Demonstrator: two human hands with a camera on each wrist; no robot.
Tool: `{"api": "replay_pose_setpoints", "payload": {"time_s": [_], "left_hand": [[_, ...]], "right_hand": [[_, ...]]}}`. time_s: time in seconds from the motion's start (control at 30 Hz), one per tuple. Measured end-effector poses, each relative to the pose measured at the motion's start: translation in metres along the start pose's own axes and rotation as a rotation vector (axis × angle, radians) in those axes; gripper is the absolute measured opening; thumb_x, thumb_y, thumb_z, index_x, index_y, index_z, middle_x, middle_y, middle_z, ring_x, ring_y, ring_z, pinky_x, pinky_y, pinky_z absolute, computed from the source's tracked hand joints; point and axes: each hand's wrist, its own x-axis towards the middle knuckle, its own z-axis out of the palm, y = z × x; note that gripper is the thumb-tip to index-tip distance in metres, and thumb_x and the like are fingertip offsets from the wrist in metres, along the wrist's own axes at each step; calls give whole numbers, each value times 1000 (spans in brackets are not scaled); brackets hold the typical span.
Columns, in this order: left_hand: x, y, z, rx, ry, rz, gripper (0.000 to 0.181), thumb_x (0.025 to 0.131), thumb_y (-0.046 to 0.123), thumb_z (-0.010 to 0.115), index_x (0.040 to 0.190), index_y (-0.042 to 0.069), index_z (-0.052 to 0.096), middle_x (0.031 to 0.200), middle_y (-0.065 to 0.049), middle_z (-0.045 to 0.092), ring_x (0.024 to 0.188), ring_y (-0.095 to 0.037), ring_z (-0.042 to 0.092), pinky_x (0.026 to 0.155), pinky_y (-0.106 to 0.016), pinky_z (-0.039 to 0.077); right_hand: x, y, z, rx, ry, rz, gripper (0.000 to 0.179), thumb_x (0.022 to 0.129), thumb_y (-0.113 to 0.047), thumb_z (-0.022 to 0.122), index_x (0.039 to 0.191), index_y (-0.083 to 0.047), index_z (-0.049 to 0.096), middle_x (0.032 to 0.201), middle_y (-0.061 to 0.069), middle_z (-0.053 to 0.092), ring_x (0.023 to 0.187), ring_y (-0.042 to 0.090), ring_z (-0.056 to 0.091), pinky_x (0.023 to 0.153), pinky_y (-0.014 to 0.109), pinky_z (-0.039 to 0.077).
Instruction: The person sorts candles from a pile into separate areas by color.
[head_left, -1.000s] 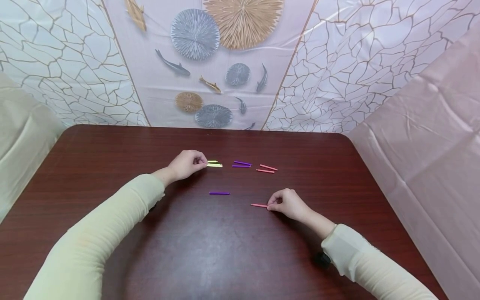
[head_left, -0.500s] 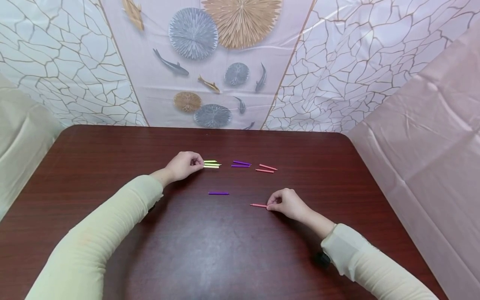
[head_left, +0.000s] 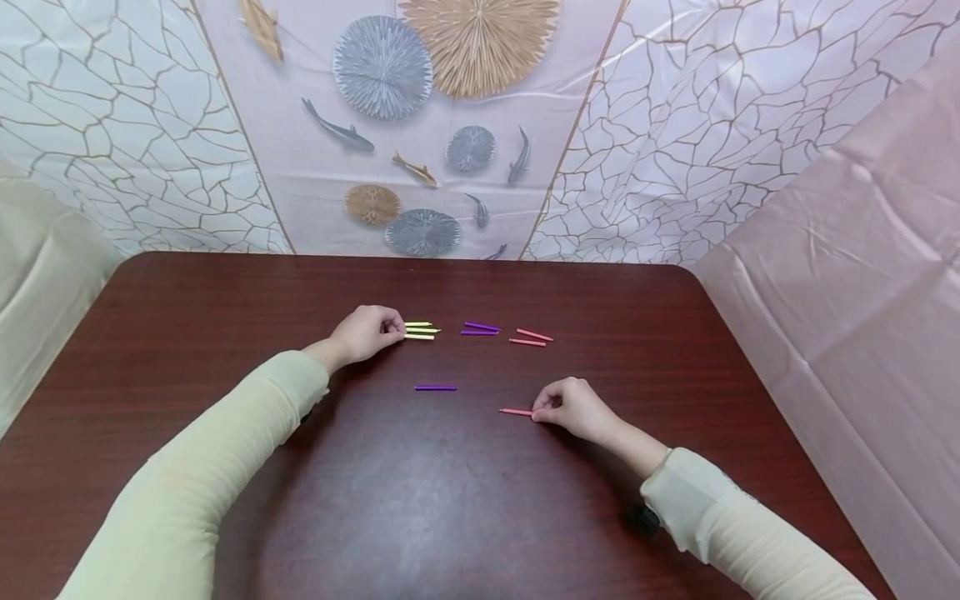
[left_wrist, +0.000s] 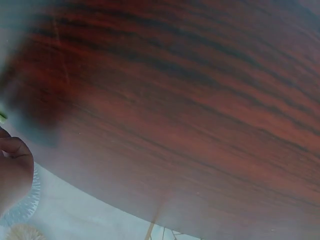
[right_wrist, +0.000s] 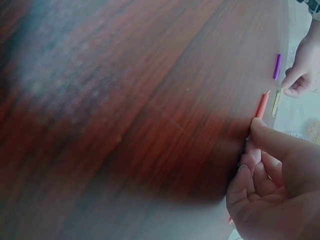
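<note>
My left hand [head_left: 367,333] pinches the near end of a pale yellow candle [head_left: 422,337] at the table's far middle. Two more yellow candles [head_left: 420,324] lie just beyond it, their left ends beside the fingers. Between thumb and fingers, my right hand [head_left: 576,408] holds the right end of a red candle [head_left: 514,412], which points left, low over the table. In the right wrist view this candle [right_wrist: 262,106] shows a small wick at its tip. A lone purple candle [head_left: 436,388] lies between the hands. The left wrist view shows only part of the left hand [left_wrist: 14,167].
Two purple candles [head_left: 480,332] lie right of the yellow ones. Farther right are two red candles [head_left: 528,342]. The dark wooden table [head_left: 420,500] reaches back to a patterned cloth [head_left: 300,192], with plain cloth [head_left: 847,333] along its right side.
My left hand has drawn the nearest yellow candle slightly left and toward me, away from the other two. The right hand stays in place with the red candle.
</note>
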Motion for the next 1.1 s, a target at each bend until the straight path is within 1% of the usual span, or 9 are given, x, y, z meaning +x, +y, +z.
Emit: {"api": "replay_pose_setpoints", "payload": {"time_s": [0.13,0.33,0.5,0.6,0.73,0.83,0.93,1.03,1.1], "left_hand": [[-1,-1,0,34,4,-13,5,85,10,63,82,7,65,75,-3,63,73,-15,56,73,-31,45],[-2,-1,0,74,23,-72,6,84,11,61,82,9,66,79,-3,66,77,-16,59,74,-33,47],[-3,-2,-2,70,31,-108,5,84,13,62,84,9,66,81,-3,66,79,-17,60,74,-33,46],[-4,0,-5,44,53,-118,8,85,16,64,87,9,65,82,-4,66,80,-18,60,74,-34,46],[-3,7,-8,-28,95,-78,10,85,16,64,89,7,65,82,-6,65,77,-18,58,73,-31,44],[-6,16,-7,-95,86,-20,9,83,13,66,88,6,65,80,-6,65,72,-16,54,69,-28,43],[-10,24,-1,-150,28,40,10,82,13,69,88,6,66,78,-5,65,67,-12,52,66,-24,42],[-15,28,7,-167,-46,88,14,81,15,71,89,6,66,78,-3,65,64,-8,50,63,-21,42],[-18,29,13,-172,-96,103,16,80,17,72,90,6,66,78,-2,65,63,-5,50,62,-20,42]], "right_hand": [[0,-1,1,3,-3,-4,8,76,-11,75,71,-8,69,63,-1,64,58,2,48,55,17,41],[1,-2,1,7,-5,4,8,76,-11,75,71,-7,69,63,-1,64,58,2,48,55,18,41],[1,-2,2,9,-6,9,8,76,-11,75,71,-8,69,63,-1,64,58,3,48,55,18,41],[1,-2,2,7,-4,7,8,76,-11,75,71,-8,69,63,-1,64,58,3,48,55,18,41],[1,-2,1,4,-1,2,8,75,-11,75,71,-8,69,63,-1,64,58,3,48,55,18,41],[0,-1,0,0,-4,2,8,75,-11,75,70,-8,69,63,-2,64,58,2,47,55,18,40],[0,-1,0,-2,-4,5,8,76,-11,75,70,-8,69,62,-2,63,57,2,46,55,18,40],[1,0,0,-4,-2,3,9,76,-12,75,70,-8,69,62,-3,63,57,1,46,55,17,40],[1,0,1,-1,-2,2,9,76,-12,75,70,-8,69,62,-3,63,58,1,46,55,18,40]]}}
